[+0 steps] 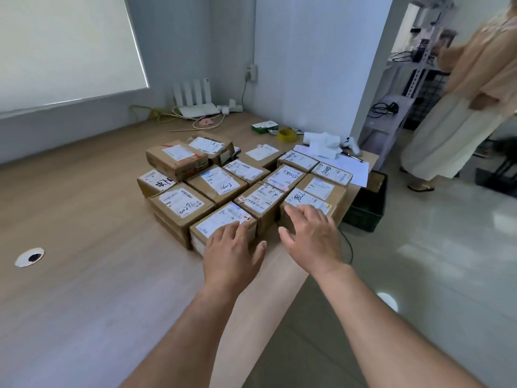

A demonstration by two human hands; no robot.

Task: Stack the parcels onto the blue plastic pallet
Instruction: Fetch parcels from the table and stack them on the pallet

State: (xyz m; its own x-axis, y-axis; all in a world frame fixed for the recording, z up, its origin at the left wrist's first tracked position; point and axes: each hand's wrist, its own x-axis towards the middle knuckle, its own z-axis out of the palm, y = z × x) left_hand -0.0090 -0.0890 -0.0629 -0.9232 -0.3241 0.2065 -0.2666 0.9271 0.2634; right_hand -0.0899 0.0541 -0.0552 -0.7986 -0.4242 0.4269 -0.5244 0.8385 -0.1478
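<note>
Cardboard parcels (215, 184) with white shipping labels sit packed together on the wooden table (84, 219), near its right edge. Left hand (232, 247) — fingers straight, gripping nothing — rests on the nearest parcel (214, 224). Right hand (310, 239), fingers spread flat, lies on the adjacent parcel (313, 196), whose handwritten number begins "77".

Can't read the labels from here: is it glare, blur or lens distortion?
Head view: parcel labels are soft, fine print unreadable; wide-angle lens bows the table; glare spots lie on the floor; the standing person is blurred.
</note>
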